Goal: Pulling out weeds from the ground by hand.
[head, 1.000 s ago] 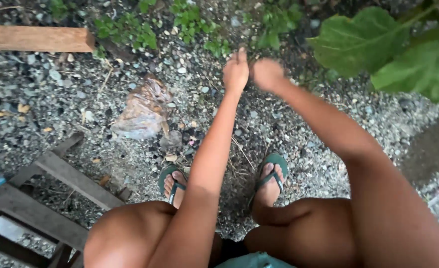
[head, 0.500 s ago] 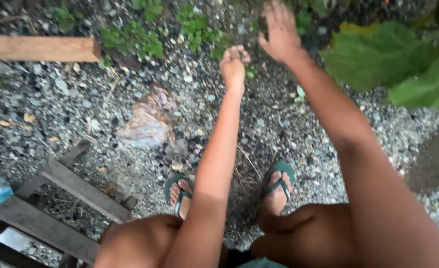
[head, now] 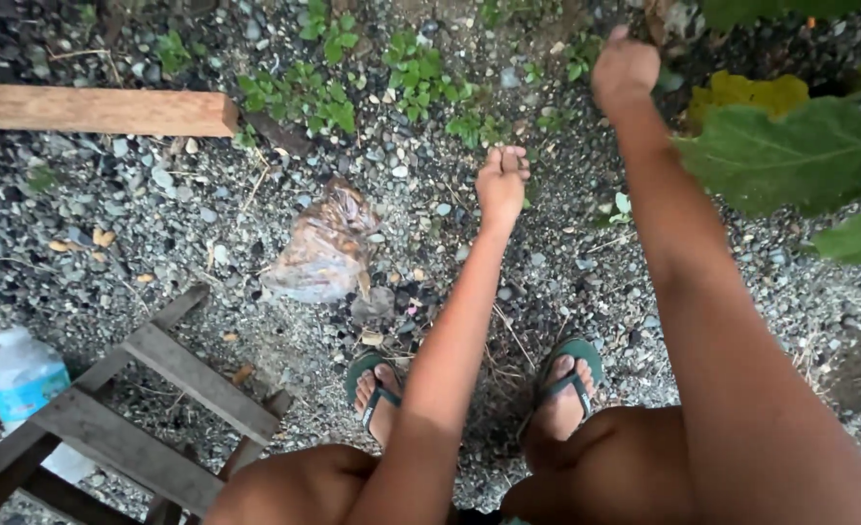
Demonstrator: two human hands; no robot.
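While I am watching through the head camera, the person is squatting on gravel point(head: 139, 214) and stretching both bare arms forward and down.

The left hand point(head: 501, 185) is hanging just above the stones with its fingers curled together into a loose fist; I cannot tell whether anything is lying inside it. The right hand point(head: 625, 70) is reaching farther out, to the dark soil at the gravel's edge. It is also looking closed, knuckles toward me, but I cannot tell what, if anything, it is gripping.

Small green weeds point(head: 323, 92) are growing in a band across the top of the view. The nearest clump is sitting just beyond the left hand, and more are showing near the right hand. A big leaf point(head: 790, 151) is hanging just beside the right forearm.

I am judging that weeding is the work in hand, with the right hand closing on or near a plant. The next move would be calling for a firm pinch low on the stem and a straight pull.

A crumpled plastic bag point(head: 325, 248) is lying left of the left forearm. A plank point(head: 100, 110) is lying at upper left. A grey wooden frame point(head: 148, 418) and a bottle point(head: 22, 374) are sitting at lower left. Green flip-flops point(head: 566, 374) are showing on both feet.
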